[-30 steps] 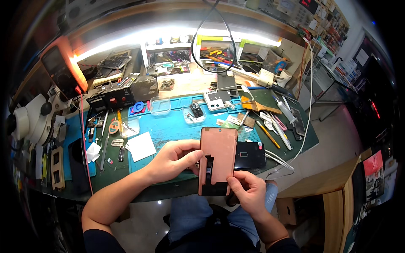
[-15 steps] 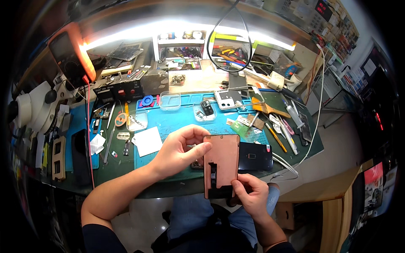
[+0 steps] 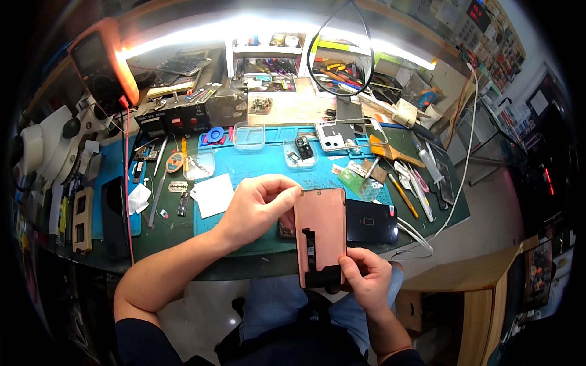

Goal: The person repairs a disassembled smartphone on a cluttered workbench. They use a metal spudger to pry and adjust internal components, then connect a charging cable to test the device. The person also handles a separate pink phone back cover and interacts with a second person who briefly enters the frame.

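A phone display panel [image 3: 320, 222], copper-coloured on its back with a dark ribbon cable and black lower band, is held upright above the bench's front edge. My left hand [image 3: 256, 210] has thumb and bent fingers closed on its top-left corner. My right hand [image 3: 366, 280] pinches its lower right edge. A black phone [image 3: 371, 222] lies on the bench behind the panel, to the right. Another small dark object [image 3: 284, 230], partly hidden by my left hand and the panel, lies just behind; I cannot make out what it is.
A blue mat [image 3: 238, 161] carries clear containers [image 3: 249, 134], white paper [image 3: 212, 194] and a phone frame [image 3: 332, 137]. Brushes, pens and a syringe [image 3: 430, 165] lie right. An orange multimeter [image 3: 110, 67], microscope [image 3: 46, 155] and power unit [image 3: 183, 119] stand left. A white cable [image 3: 464, 158] hangs right.
My left hand has risen from the panel's left side to its top-left corner. My right hand keeps its grip lower right. The panel has moved slightly right, and the view has shifted.
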